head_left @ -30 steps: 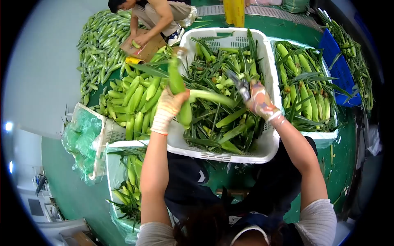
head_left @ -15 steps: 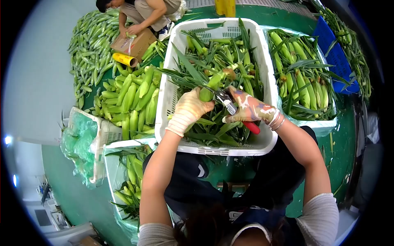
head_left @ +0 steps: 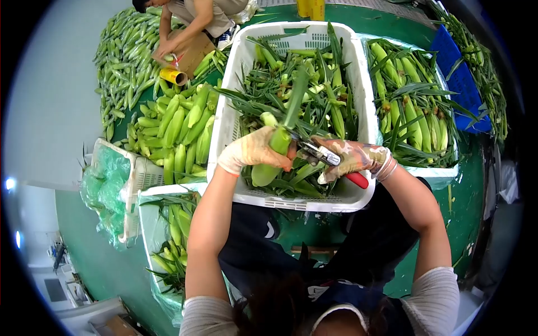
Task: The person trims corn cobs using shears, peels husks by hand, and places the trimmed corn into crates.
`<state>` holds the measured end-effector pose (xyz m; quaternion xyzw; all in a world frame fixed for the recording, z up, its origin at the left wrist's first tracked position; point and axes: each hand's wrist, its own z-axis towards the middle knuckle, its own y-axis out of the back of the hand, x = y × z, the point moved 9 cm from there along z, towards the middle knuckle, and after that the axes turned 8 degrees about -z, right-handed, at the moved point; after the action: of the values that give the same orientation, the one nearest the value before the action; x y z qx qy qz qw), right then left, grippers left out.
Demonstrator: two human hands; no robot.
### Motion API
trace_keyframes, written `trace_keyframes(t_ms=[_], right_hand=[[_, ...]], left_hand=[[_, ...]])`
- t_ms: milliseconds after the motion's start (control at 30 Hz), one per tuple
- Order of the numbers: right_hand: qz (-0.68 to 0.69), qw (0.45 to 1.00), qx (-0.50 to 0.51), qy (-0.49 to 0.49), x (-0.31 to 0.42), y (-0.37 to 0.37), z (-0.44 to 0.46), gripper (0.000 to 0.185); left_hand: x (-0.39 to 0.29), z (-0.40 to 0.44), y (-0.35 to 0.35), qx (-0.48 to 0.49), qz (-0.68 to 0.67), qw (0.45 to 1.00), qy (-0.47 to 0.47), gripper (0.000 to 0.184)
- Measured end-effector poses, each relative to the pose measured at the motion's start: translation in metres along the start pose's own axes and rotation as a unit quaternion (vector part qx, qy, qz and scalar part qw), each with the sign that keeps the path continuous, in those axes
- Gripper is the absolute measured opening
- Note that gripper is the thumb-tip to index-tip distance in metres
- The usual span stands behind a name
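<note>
My left hand (head_left: pixel 256 150), in a pale work glove, is closed round a green ear of corn (head_left: pixel 265 172) in its husk, held tilted over the white crate (head_left: pixel 367 112). A long leaf (head_left: pixel 297 96) rises from the ear's upper end. In a camouflage-patterned glove, my right hand (head_left: pixel 348 159) grips pruning shears (head_left: pixel 325 154) with a red handle. The shears' metal head points left and lies close to the ear; whether the blades touch it I cannot make out. Cut leaves and stalk pieces (head_left: pixel 269 84) lie in the crate below.
Trimmed ears (head_left: pixel 179 131) are heaped at left, with wrapped ears (head_left: pixel 126 61) behind. A person (head_left: pixel 193 22) crouches there by a cardboard box (head_left: pixel 193 53) and yellow roll (head_left: pixel 174 77). Untrimmed corn fills a lined crate (head_left: pixel 448 172) at right, near a blue crate (head_left: pixel 459 84).
The ear in my left hand has swung so its thick body points down toward me and a long leaf stands up. My right hand with the shears has shifted slightly right and down.
</note>
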<state>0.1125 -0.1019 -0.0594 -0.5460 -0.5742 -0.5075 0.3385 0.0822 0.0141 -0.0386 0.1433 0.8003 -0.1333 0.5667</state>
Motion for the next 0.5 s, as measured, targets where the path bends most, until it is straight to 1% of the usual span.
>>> trace_keyframes(t_ms=[33, 67, 133, 167, 200, 267, 300, 333, 367, 400, 467, 500], right_hand=[[0.009, 0.999, 0.026, 0.033, 0.009, -0.005, 0.002, 0.056], [0.022, 1.000, -0.008, 0.009, 0.008, -0.002, 0.002, 0.048], [0.201, 0.976, -0.075, -0.048, -0.005, 0.003, 0.003, 0.028], [0.290, 0.939, -0.168, -0.079, -0.019, 0.008, 0.004, 0.020], [0.373, 0.906, -0.196, -0.048, -0.042, 0.013, 0.010, 0.016], [0.280, 0.927, -0.230, -0.093, -0.055, 0.025, 0.009, 0.018], [0.221, 0.948, -0.211, -0.088, -0.057, 0.024, 0.012, 0.020], [0.160, 0.965, -0.190, -0.081, -0.059, 0.019, 0.015, 0.023], [0.142, 0.967, -0.192, -0.091, -0.062, 0.011, 0.018, 0.025], [0.123, 0.968, -0.194, -0.101, -0.066, 0.003, 0.020, 0.028], [-0.001, 0.974, -0.177, -0.141, -0.095, 0.001, 0.022, 0.032], [0.027, 0.969, -0.186, -0.161, -0.099, -0.005, 0.025, 0.033]], left_hand=[[0.007, 0.003, -0.006, 0.044, -0.003, 0.999, 0.030, 0.022], [0.010, 0.004, -0.003, 0.037, -0.008, 0.999, 0.029, 0.022], [0.000, 0.002, 0.014, 0.010, -0.103, 0.992, -0.074, 0.024], [-0.004, -0.002, 0.034, -0.039, -0.084, 0.986, -0.138, 0.027], [-0.009, -0.017, 0.062, -0.153, -0.148, 0.962, -0.169, 0.026], [0.007, -0.040, 0.128, -0.267, -0.284, 0.885, -0.255, 0.030], [0.024, -0.052, 0.176, -0.328, -0.359, 0.821, -0.301, 0.035], [0.041, -0.071, 0.216, -0.382, -0.428, 0.743, -0.345, 0.040], [0.041, -0.099, 0.228, -0.471, -0.376, 0.742, -0.295, 0.045], [0.044, -0.130, 0.240, -0.554, -0.325, 0.729, -0.237, 0.050], [0.097, -0.138, 0.301, -0.545, -0.468, 0.622, -0.311, 0.057], [0.121, -0.149, 0.322, -0.591, -0.476, 0.566, -0.323, 0.058]])
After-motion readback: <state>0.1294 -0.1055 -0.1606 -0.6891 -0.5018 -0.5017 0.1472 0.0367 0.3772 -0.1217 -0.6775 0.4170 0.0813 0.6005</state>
